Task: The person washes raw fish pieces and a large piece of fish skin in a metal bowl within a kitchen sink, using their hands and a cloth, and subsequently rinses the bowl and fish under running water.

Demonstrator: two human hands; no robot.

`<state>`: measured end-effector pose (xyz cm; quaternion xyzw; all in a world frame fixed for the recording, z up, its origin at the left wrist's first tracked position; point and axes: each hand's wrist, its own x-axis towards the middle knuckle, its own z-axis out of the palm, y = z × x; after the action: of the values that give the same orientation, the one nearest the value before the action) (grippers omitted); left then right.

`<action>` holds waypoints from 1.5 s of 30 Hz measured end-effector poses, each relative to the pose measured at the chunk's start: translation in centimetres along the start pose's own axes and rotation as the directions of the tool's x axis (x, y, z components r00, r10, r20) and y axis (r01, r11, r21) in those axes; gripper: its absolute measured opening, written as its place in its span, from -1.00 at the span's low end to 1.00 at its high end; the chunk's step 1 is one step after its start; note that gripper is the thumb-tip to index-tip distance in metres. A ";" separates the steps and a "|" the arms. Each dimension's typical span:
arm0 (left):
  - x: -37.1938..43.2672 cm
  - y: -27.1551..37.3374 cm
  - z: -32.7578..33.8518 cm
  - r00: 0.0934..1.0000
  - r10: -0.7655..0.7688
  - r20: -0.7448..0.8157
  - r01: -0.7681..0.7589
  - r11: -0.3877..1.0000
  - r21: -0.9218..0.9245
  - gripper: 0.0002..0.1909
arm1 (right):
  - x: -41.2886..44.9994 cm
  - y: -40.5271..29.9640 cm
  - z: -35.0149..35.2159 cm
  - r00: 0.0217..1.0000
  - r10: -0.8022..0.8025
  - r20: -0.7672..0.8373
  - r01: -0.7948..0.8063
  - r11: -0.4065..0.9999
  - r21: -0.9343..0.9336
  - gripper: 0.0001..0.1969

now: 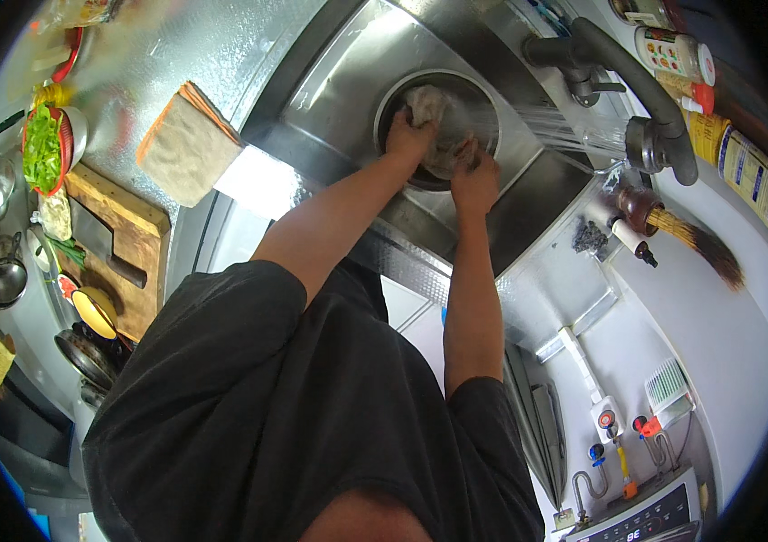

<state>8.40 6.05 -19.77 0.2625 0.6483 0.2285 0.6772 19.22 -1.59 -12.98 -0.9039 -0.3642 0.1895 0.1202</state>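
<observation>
A wet grey-brown cloth is bunched in a round metal basin that stands inside the stainless-steel sink. My left hand grips the upper part of the cloth near the basin's left side. Lower and to the right, my right hand pinches another part of it at the basin's rim. Water sprays from the black faucet on the right towards the basin and my hands. The cloth's lower part is partly hidden by water and fingers.
A folded beige cloth with orange edging lies left of the sink. Beyond it are a wooden cutting board with a cleaver and a red basket of leafy greens. A brush, a bottle and steel wool are at the right.
</observation>
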 end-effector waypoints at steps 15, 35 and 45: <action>-1.3 5.1 0.3 0.800 -0.432 0.417 0.583 0.723 -0.370 -0.51 | 3.5 3.0 3.2 0.668 0.160 0.727 -0.727 0.349 0.591 -0.49; -2.3 3.2 -2.5 0.923 0.106 0.370 -0.179 0.969 0.169 -0.76 | 1.1 -4.4 1.2 0.824 0.238 0.514 -0.532 0.016 0.847 -0.67; -7.0 5.9 -5.7 0.850 0.057 0.524 -0.083 0.996 0.026 -0.72 | -2.4 -1.7 -5.1 0.915 0.005 0.404 -0.394 0.229 0.890 -0.89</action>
<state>2.51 6.26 -10.73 0.3541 0.4352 0.1574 0.8127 18.75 -2.51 -7.22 -0.6377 -0.0662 0.5271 0.5577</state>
